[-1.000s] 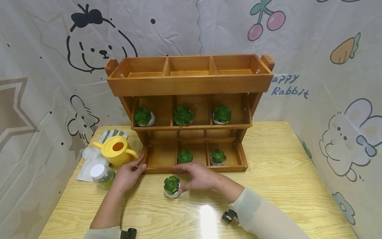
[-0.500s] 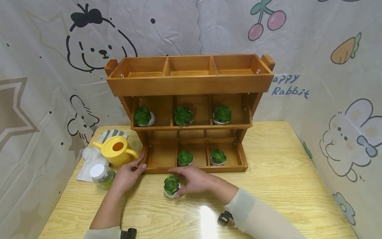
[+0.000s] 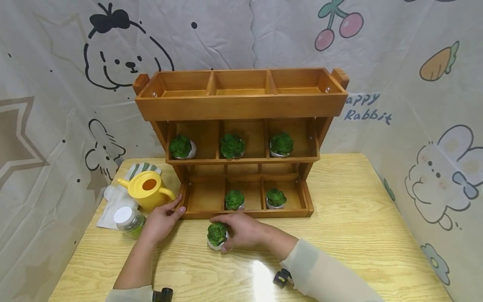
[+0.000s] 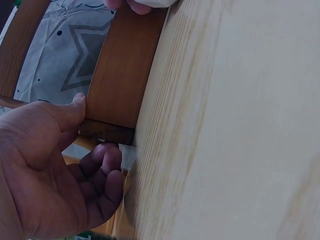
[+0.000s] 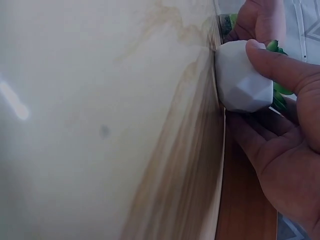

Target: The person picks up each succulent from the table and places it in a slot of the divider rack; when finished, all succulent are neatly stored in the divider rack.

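A small potted succulent (image 3: 216,234) stands on the table just in front of the wooden shelf (image 3: 241,107). My right hand (image 3: 243,230) holds it from the right, thumb on the near side and fingers round the far side. The right wrist view shows the thumb on its faceted white pot (image 5: 242,77); the fingers are partly hidden. My left hand (image 3: 162,222) grips the front left corner of the shelf's bottom tier, with the thumb on the front board (image 4: 120,70) and curled fingers at its end.
Three potted succulents sit in the middle tier, one being the middle plant (image 3: 232,146). Two more, including the right one (image 3: 276,198), are in the bottom tier. A yellow watering can (image 3: 148,191), a white-lidded jar (image 3: 129,221) and a cloth (image 3: 114,209) lie left.
My right hand has moved slightly left and closed round the pot of the succulent on the table. The left hand has stayed at the shelf corner.
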Action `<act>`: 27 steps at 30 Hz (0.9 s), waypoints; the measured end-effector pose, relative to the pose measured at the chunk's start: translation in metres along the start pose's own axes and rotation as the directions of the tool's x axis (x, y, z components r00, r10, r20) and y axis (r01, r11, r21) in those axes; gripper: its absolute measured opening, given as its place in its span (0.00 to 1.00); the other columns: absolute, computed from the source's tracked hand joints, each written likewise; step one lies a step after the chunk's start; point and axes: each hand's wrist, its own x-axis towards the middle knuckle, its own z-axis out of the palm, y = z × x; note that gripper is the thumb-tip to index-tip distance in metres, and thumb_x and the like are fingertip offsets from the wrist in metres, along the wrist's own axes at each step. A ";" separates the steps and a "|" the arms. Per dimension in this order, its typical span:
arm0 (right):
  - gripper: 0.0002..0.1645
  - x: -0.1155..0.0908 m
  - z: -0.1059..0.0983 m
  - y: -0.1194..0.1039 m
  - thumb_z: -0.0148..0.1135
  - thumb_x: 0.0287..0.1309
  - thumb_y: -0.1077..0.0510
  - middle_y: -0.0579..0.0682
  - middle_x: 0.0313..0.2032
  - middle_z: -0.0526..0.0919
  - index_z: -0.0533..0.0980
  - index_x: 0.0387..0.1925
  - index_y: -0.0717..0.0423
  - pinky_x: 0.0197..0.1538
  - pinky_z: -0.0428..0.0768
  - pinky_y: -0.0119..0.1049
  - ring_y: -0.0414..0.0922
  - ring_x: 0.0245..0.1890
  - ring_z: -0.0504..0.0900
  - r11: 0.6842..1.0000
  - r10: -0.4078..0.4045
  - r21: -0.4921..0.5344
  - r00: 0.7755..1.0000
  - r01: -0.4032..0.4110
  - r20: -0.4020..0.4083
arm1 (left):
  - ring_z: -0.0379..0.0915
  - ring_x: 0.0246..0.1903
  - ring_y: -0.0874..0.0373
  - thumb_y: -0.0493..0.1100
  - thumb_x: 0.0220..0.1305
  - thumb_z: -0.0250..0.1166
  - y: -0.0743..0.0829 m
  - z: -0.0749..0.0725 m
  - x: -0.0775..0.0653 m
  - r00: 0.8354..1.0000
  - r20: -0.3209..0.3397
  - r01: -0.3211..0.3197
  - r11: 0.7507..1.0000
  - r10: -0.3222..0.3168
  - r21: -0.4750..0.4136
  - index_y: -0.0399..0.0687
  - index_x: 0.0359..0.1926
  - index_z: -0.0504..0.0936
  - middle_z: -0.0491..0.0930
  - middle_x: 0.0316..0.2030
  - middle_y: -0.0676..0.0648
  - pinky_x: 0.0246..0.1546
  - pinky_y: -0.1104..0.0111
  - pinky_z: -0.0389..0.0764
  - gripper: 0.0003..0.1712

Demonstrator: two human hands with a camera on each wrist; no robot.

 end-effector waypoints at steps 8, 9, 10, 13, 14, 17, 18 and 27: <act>0.46 0.001 0.003 0.000 0.81 0.55 0.48 0.41 0.61 0.81 0.70 0.73 0.43 0.61 0.76 0.31 0.33 0.57 0.78 1.000 -0.010 0.005 1.000 0.010 0.002 | 0.68 0.68 0.34 0.60 0.76 0.60 0.001 0.000 -0.001 1.000 -0.001 -0.001 1.000 0.001 -0.016 0.59 0.77 0.68 0.71 0.69 0.34 0.66 0.39 0.68 0.33; 0.46 0.001 0.003 0.000 0.81 0.55 0.48 0.40 0.61 0.81 0.70 0.73 0.43 0.61 0.76 0.31 0.33 0.57 0.78 1.000 -0.009 0.006 1.000 0.009 0.002 | 0.67 0.68 0.34 0.60 0.77 0.60 0.001 0.000 -0.002 1.000 0.001 -0.001 1.000 0.001 -0.015 0.59 0.77 0.68 0.71 0.69 0.34 0.66 0.39 0.68 0.34; 0.46 0.001 0.003 0.000 0.81 0.55 0.47 0.40 0.61 0.81 0.70 0.73 0.43 0.61 0.76 0.31 0.33 0.57 0.78 1.000 -0.007 0.005 1.000 0.007 0.004 | 0.67 0.68 0.34 0.60 0.77 0.60 0.001 0.000 -0.002 1.000 0.002 -0.002 1.000 0.003 -0.016 0.59 0.77 0.68 0.71 0.69 0.34 0.66 0.39 0.68 0.33; 0.46 0.001 0.002 -0.001 0.81 0.55 0.47 0.41 0.62 0.81 0.71 0.73 0.43 0.62 0.76 0.32 0.34 0.58 0.78 1.000 0.000 0.004 1.000 0.000 0.005 | 0.67 0.68 0.33 0.60 0.77 0.60 0.001 -0.001 -0.002 1.000 0.003 -0.005 1.000 0.005 -0.015 0.59 0.77 0.68 0.71 0.69 0.34 0.66 0.39 0.68 0.33; 0.45 0.000 0.002 -0.001 0.81 0.55 0.46 0.41 0.62 0.80 0.71 0.73 0.42 0.62 0.76 0.33 0.34 0.58 0.78 1.000 0.005 -0.002 1.000 -0.005 0.003 | 0.67 0.68 0.33 0.60 0.77 0.60 0.001 -0.001 -0.002 1.000 0.003 -0.005 1.000 0.005 -0.014 0.59 0.77 0.68 0.71 0.69 0.33 0.66 0.39 0.68 0.33; 0.45 0.000 0.001 -0.003 0.80 0.55 0.45 0.43 0.65 0.79 0.71 0.72 0.41 0.64 0.75 0.36 0.37 0.60 0.78 1.000 0.015 -0.016 1.000 -0.015 -0.006 | 0.67 0.68 0.33 0.60 0.77 0.60 0.001 -0.001 -0.001 1.000 0.005 -0.007 1.000 0.007 -0.015 0.59 0.77 0.68 0.71 0.69 0.33 0.66 0.39 0.68 0.33; 0.45 0.000 0.000 -0.003 0.80 0.55 0.44 0.43 0.66 0.78 0.72 0.72 0.41 0.65 0.75 0.36 0.38 0.61 0.77 1.000 0.012 -0.025 1.000 -0.012 -0.010 | 0.67 0.68 0.33 0.60 0.77 0.60 0.001 -0.001 -0.001 1.000 0.005 -0.007 1.000 0.007 -0.015 0.59 0.77 0.68 0.71 0.70 0.33 0.66 0.39 0.68 0.33; 0.46 0.007 -0.008 -0.006 0.80 0.55 0.46 0.41 0.60 0.82 0.72 0.73 0.48 0.63 0.76 0.35 0.36 0.58 0.80 0.998 -0.046 -0.033 0.998 0.044 -0.050 | 0.65 0.69 0.33 0.61 0.76 0.60 0.000 0.000 0.000 1.000 0.007 0.003 1.000 -0.003 -0.019 0.60 0.77 0.68 0.69 0.71 0.34 0.67 0.39 0.67 0.34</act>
